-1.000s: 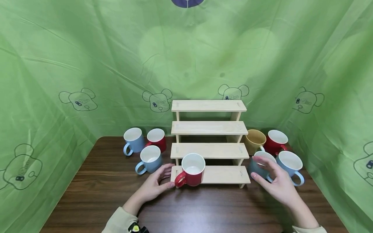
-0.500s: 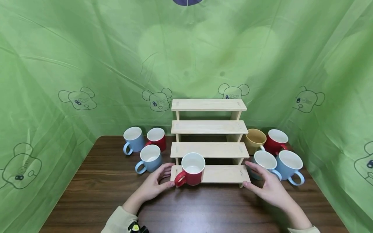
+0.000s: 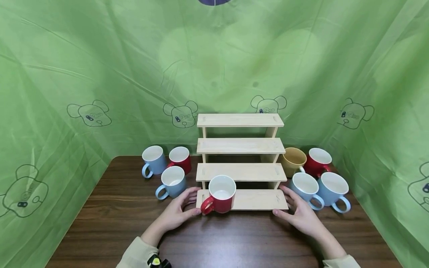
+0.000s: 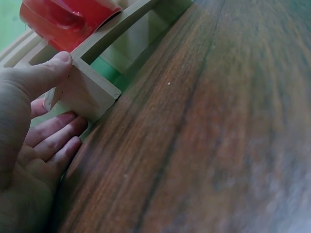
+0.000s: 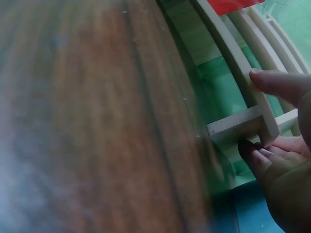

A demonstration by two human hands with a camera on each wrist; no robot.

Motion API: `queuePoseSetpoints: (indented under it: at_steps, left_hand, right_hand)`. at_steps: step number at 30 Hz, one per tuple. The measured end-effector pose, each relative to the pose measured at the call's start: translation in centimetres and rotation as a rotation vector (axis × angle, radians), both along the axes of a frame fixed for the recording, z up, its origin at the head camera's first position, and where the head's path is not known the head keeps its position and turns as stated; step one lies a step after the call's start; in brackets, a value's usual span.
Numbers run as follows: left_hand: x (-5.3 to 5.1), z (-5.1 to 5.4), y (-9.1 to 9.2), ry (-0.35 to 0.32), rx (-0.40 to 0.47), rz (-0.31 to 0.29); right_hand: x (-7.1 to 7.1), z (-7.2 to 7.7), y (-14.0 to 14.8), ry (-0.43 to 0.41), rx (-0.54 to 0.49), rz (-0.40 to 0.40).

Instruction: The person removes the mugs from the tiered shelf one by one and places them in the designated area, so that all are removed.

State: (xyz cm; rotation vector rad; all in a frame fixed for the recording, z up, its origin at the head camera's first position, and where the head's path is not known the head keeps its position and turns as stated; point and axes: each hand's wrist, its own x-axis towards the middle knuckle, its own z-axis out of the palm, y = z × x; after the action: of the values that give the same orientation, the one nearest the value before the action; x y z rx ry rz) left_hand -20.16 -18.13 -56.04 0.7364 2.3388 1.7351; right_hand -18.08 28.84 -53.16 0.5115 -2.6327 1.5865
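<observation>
A pale wooden four-step display stand (image 3: 240, 172) stands on the dark table. On the left of its lowest step is a red mug (image 3: 223, 199) with a white inside, handle turned to the front left. My left hand (image 3: 177, 210) grips the left end of that step, thumb at its front corner and fingers by the side panel (image 4: 90, 92). At the opposite end my right hand (image 3: 301, 214) grips the step too, thumb on its front edge (image 5: 243, 73), fingers around the end. In the head view, the red mug's handle comes close to my left thumb.
Left of the stand are two light blue mugs (image 3: 173, 181) and a red mug (image 3: 180, 159). On the right stand a yellow mug (image 3: 291, 165), another red mug (image 3: 316, 163) and two blue mugs (image 3: 331, 191), close to my right hand. A green curtain (image 3: 214, 74) hangs behind.
My right hand has moved left and down, from over the blue mug to the right end of the lowest step. My left hand, the mugs and the stand keep their places.
</observation>
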Motion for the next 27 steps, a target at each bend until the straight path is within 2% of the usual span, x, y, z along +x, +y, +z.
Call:
queuePoseSetpoints:
  at_steps: [7, 14, 20, 23, 27]
  left_hand:
    - [-0.2, -0.2, -0.2, -0.008, 0.022, -0.01]
    - [-0.1, -0.2, -0.2, -0.02, 0.047, -0.014]
    - [0.0, -0.3, -0.3, -0.014, 0.042, -0.007]
    - [0.0, -0.1, -0.2, -0.025, 0.033, -0.009]
    - [0.0, 0.6, -0.2, -0.045, -0.019, -0.001]
  right_hand:
    - [0.1, -0.7, -0.1, -0.029, -0.117, 0.013]
    - [0.7, -0.9, -0.2, -0.05, -0.187, -0.013]
    - [0.6, -1.4, -0.2, -0.055, -0.238, 0.004]
    - [0.7, -1.6, -0.2, -0.057, -0.269, -0.002]
    - [0.7, -1.7, -0.3, -0.054, -0.286, -0.017]
